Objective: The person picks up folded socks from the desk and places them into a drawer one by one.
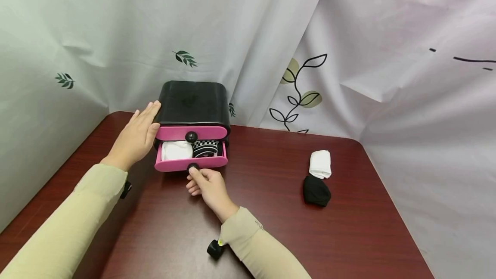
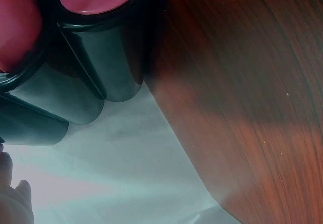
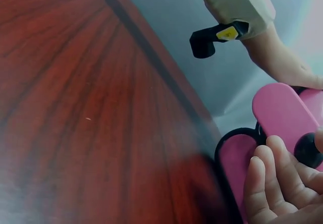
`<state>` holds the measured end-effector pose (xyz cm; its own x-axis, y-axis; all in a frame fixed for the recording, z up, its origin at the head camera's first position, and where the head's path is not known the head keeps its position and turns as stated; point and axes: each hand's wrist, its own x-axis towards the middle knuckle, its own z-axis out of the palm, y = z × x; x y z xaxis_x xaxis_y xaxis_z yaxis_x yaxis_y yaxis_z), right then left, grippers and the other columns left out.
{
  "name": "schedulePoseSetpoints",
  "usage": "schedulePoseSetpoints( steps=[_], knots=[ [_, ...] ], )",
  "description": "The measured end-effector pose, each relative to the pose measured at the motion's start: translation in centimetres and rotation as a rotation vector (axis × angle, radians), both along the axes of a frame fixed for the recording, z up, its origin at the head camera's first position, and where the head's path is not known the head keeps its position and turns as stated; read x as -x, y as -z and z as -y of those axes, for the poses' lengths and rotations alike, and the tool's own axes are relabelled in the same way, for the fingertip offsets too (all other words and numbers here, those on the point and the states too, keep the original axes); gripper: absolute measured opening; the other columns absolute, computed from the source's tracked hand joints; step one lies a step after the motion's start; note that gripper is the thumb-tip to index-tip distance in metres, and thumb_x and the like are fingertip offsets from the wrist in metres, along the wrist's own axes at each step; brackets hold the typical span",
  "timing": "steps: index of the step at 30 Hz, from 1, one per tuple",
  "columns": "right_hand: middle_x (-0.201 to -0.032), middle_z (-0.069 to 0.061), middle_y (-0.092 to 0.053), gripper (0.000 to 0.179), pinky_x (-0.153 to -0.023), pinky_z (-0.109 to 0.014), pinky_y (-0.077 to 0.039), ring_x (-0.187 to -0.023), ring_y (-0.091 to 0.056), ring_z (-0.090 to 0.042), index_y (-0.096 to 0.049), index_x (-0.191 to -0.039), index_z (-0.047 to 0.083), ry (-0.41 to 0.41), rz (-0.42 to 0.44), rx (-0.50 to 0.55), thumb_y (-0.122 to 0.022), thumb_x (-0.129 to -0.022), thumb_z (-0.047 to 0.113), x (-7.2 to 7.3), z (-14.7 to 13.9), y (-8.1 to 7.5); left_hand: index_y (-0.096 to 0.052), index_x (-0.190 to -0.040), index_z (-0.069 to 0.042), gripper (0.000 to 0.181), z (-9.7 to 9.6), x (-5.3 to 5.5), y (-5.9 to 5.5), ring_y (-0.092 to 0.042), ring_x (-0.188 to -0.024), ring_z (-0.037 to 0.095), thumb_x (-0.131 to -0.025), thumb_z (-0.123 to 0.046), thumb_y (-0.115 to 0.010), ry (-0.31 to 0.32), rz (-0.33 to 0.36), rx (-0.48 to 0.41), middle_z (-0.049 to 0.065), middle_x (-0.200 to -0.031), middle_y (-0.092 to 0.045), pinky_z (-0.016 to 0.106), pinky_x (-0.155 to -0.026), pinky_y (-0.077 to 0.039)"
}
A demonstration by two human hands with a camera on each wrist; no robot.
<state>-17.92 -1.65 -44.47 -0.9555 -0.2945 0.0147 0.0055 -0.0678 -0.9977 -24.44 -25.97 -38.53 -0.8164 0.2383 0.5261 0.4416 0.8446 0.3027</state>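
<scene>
A black drawer box (image 1: pixel 193 102) with pink fronts stands toward the back left of the table. One pink drawer (image 1: pixel 166 166) below the top one is pulled partway out. Inside it lie a folded white cloth (image 1: pixel 176 150) and rolled black-and-white patterned cloths (image 1: pixel 205 149) that look like socks. My right hand (image 1: pixel 211 187) pinches that drawer's black knob (image 1: pixel 193 166) between thumb and forefinger; the other fingers show loosely bent in the right wrist view. With fingers extended, my left hand (image 1: pixel 136 136) rests against the box's left side.
To the right on the brown table (image 1: pixel 267 227) lie a folded white cloth bundle (image 1: pixel 320 164) and a black one (image 1: pixel 316 191), end to end. A pale printed curtain (image 1: pixel 248 46) hangs behind the table. Another pink drawer front (image 3: pixel 236 158) sits lower, closed.
</scene>
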Motion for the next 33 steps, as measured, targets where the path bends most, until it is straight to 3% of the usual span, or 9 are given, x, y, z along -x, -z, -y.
schedulePoseSetpoints(
  steps=[15,25,33],
  knots=[
    [-0.067,-0.009,-0.068,0.047,-0.054,-0.020,-0.055,-0.054,-0.060,-0.007,-0.067,-0.097,-0.018,0.018,0.041,-0.010,-0.064,-0.101,0.029,2.8,1.1,-0.7,-0.029,-0.158,0.001,0.058,0.0,0.0,-0.2,-0.025,-0.152,0.035,-0.111,-0.032,-0.035,0.014,-0.004,-0.002,0.023,-0.161,-0.032,0.046,-0.126,-0.009],
    [-0.068,-0.008,-0.067,0.044,-0.054,-0.020,-0.055,-0.054,-0.061,-0.008,-0.068,-0.098,-0.014,0.042,0.078,0.028,-0.063,-0.102,0.030,3.7,1.8,-0.9,-0.029,-0.158,0.001,0.058,0.1,-0.1,-0.1,-0.026,-0.151,0.036,-0.110,-0.032,-0.037,0.011,-0.003,0.010,0.023,-0.161,-0.033,0.048,-0.126,-0.011],
    [-0.067,-0.007,-0.066,0.044,-0.053,-0.020,-0.055,-0.054,-0.060,-0.008,-0.069,-0.097,-0.013,0.055,0.060,0.011,-0.063,-0.102,0.030,4.1,1.9,-0.8,-0.029,-0.158,0.001,0.058,0.1,-0.1,-0.2,-0.027,-0.151,0.037,-0.110,-0.030,-0.038,0.009,0.001,0.017,0.023,-0.160,-0.033,0.048,-0.126,-0.010]
  ],
)
